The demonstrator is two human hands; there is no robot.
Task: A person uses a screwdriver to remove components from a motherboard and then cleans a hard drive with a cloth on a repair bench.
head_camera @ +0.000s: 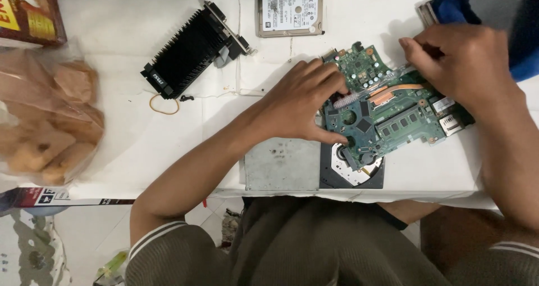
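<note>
A white tabletop under even, soft light, seen from above.

The white paper-covered tabletop [129, 145] fills most of the view, its covering creased and seamed down the middle; its near edge runs across the lower part of the picture. Below that edge, at the lower left, a pale tiled floor [78, 230] shows, with a patterned light grey mat [28, 252] lying on it. Shadows on the tabletop are faint and short. No wall or window can be made out.
</note>
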